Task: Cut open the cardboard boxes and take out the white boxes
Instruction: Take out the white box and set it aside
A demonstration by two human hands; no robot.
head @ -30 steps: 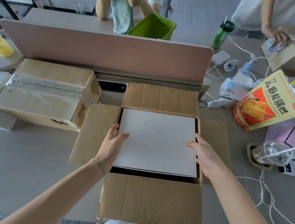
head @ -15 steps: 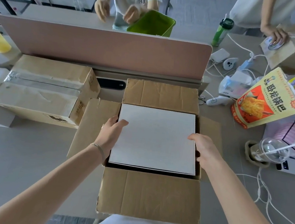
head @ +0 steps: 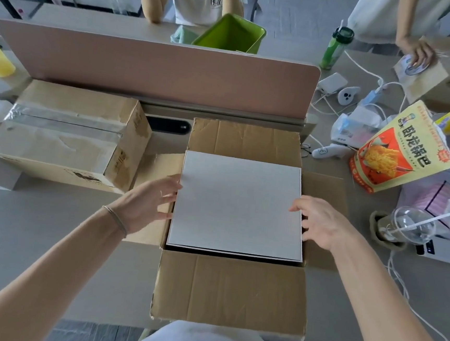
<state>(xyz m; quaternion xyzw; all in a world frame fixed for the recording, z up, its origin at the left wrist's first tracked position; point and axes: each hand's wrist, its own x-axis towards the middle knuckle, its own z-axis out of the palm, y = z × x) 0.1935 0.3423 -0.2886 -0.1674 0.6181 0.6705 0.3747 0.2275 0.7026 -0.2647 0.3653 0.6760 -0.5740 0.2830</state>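
Observation:
An open cardboard box (head: pixel 231 290) stands in front of me with its flaps spread out. A flat white box (head: pixel 238 204) sits in its opening, raised so that its far edge overlaps the rear flap. My left hand (head: pixel 150 202) holds the white box's left edge, thumb at the rim and fingers down the side. My right hand (head: pixel 320 222) grips the right edge the same way. A second cardboard box (head: pixel 58 134), taped shut, lies to the left.
A pink desk divider (head: pixel 156 74) runs behind the boxes. On the right are a snack bag (head: pixel 402 147), a lidded plastic cup with a straw (head: pixel 406 227), white cables and small devices. Beyond the divider are a green bin (head: pixel 230 33) and other people.
The white box has risen out of the cardboard box, its far edge now over the rear flap. Both hands slid from its top onto its side edges.

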